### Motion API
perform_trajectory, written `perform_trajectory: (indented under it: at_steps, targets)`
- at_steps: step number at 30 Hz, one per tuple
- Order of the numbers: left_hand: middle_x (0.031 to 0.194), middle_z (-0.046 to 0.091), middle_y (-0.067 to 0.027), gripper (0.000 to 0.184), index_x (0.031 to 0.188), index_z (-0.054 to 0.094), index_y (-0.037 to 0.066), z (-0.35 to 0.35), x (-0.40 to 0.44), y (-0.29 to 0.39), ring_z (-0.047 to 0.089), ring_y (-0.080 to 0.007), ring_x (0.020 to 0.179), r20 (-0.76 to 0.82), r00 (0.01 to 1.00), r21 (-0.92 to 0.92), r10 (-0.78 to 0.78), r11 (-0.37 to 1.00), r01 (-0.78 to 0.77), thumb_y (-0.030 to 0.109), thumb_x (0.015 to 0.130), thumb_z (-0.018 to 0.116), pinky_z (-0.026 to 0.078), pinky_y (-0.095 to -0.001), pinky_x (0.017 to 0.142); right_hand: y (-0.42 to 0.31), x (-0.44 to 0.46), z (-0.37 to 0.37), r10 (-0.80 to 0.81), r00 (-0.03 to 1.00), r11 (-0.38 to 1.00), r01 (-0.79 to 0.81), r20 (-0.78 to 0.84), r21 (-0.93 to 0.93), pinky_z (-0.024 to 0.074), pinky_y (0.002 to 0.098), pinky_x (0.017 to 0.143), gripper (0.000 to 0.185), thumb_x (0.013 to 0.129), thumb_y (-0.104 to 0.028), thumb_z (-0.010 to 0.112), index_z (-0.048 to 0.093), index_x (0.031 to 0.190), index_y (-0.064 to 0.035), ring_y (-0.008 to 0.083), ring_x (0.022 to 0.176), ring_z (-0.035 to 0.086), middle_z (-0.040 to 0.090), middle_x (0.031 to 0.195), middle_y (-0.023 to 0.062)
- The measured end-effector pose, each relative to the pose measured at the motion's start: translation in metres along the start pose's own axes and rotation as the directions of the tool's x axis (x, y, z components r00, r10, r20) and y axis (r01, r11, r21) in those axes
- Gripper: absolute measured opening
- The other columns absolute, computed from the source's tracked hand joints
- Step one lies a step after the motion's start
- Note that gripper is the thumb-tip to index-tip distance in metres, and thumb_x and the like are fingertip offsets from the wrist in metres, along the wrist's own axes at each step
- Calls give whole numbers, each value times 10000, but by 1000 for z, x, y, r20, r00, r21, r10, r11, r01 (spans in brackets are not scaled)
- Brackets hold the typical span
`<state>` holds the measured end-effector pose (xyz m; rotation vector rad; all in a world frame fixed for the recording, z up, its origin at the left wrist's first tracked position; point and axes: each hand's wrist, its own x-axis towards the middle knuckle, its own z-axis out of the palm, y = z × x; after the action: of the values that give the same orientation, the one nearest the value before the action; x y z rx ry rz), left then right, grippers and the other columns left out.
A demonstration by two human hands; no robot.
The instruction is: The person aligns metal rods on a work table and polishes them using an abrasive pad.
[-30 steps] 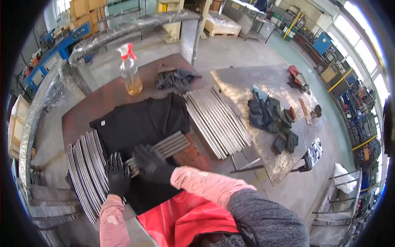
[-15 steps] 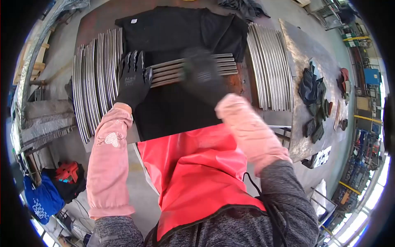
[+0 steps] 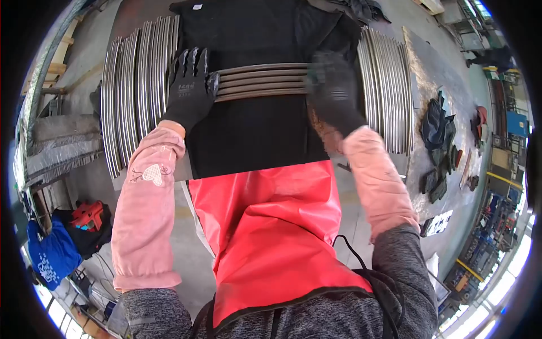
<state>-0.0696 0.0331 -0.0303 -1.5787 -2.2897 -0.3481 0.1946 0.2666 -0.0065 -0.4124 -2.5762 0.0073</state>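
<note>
Several metal tubes (image 3: 262, 82) lie side by side across a black cloth (image 3: 248, 133). My left hand (image 3: 191, 87), in a black glove, rests at their left end with its fingers spread, beside the left stack of tubes (image 3: 135, 85). At the right end of the same row is my right hand (image 3: 334, 90), also gloved in black. It is smeared by motion and lies over the tube ends, so its fingers are not clear. Just right of it stands the right stack of tubes (image 3: 387, 90).
Dark rags (image 3: 437, 141) lie on a metal table (image 3: 420, 73) to the right. More dark cloth (image 3: 364, 10) is at the top. At lower left are a blue garment (image 3: 53, 254) and a red item (image 3: 89, 217). Shelving lines the far right.
The view has tilted down toward my body and the tubes sit higher in it. My right hand has slid rightward along the tubes to their right end. My left hand stays at the left end.
</note>
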Motion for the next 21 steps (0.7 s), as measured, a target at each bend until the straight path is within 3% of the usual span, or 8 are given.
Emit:
perform_trajectory:
  at_steps: [1, 3, 6, 8, 11, 16, 18, 21]
  targets:
    - [1535, 510, -214, 604, 1520, 479, 33, -2, -4, -2, 453, -437, 1420, 0, 1000, -3, -12, 1000, 12, 349, 1009, 539, 306, -540, 1220, 15, -9, -2, 14, 998, 984, -25, -66, -177, 479, 542, 1010, 453, 890, -251, 677, 625, 1240, 32, 445, 1160, 612, 645, 1268, 251]
    - [1529, 516, -215, 603, 1515, 484, 27, -2, -11, -4, 455, -434, 1419, 23, 1000, 22, -6, 1000, 5, 349, 1009, 540, 308, -541, 1219, -5, 3, -5, 45, 993, 996, -53, -111, -69, 470, 543, 1019, 455, 888, -254, 677, 630, 1234, 37, 455, 1158, 608, 645, 1282, 254]
    - [1511, 532, -219, 601, 1499, 496, 7, -4, -3, -2, 462, -424, 1417, 25, 1000, 84, 10, 996, -12, 350, 1008, 542, 312, -544, 1216, -86, 35, 22, 56, 996, 958, -74, 73, 276, 471, 533, 1028, 463, 874, -247, 672, 633, 1249, 22, 449, 1158, 611, 642, 1304, 249]
    - [1504, 538, -220, 597, 1490, 503, -1, -7, 5, 2, 464, -422, 1416, 11, 998, 119, 62, 991, -63, 349, 1008, 543, 315, -540, 1216, -128, 43, 34, -68, 977, 969, 113, -203, 220, 493, 506, 985, 439, 849, -229, 679, 640, 1212, 16, 429, 1104, 626, 662, 1252, 233]
    - [1484, 557, -223, 588, 1463, 523, -25, -11, -4, 2, 468, -419, 1415, -11, 991, 209, 130, 970, -125, 348, 1008, 545, 322, -527, 1214, -79, 36, 34, -57, 976, 951, 117, -208, 286, 509, 524, 930, 482, 803, -234, 706, 654, 1213, 12, 423, 1032, 643, 678, 1198, 210]
    - [1481, 563, -227, 574, 1437, 539, -48, -3, -9, 13, 468, -420, 1417, -61, 997, -56, -48, 997, 45, 338, 1013, 540, 325, -505, 1217, 4, -1, 9, -29, 992, 993, 14, -126, -118, 473, 547, 1004, 535, 843, -280, 675, 627, 1288, 12, 448, 1151, 606, 650, 1285, 237]
    - [1484, 562, -227, 573, 1438, 539, -46, 1, -7, 11, 467, -422, 1417, -51, 998, -23, -47, 999, 46, 340, 1014, 538, 325, -502, 1217, -35, 15, 20, 62, 990, 996, -54, -125, 71, 437, 555, 1075, 583, 863, -299, 660, 602, 1342, 28, 456, 1238, 577, 618, 1370, 257]
    - [1491, 557, -225, 572, 1439, 540, -40, 3, -4, 6, 465, -428, 1417, -40, 999, 29, -29, 999, 30, 348, 1019, 530, 325, -493, 1218, -115, 51, 54, -18, 991, 987, 39, -131, 158, 446, 552, 1056, 542, 858, -283, 655, 615, 1297, 32, 442, 1226, 584, 631, 1335, 246]
